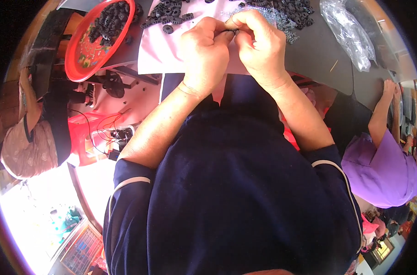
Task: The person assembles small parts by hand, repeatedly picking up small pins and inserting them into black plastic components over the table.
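Note:
My left hand [204, 52] and my right hand [262, 48] meet over the far part of a pink sheet [160, 52]. Both are closed, fingertips pinched together around a small black part [234, 31]. Most of that part is hidden by the fingers, so its exact kind does not show. Left of my hands, loose black ribbed plastic pieces [171, 13] lie on the sheet. Beyond my right hand is a heap of tiny silvery pieces [288, 33], too small to make out, beside another pile of black pieces [300, 13].
A red oval tray [75, 59] with more black pieces stands at the left on the dark table [309, 59]. A crumpled clear plastic bag [348, 34] lies at the right. People sit on both sides: one in purple [382, 165], one in a patterned top [29, 149].

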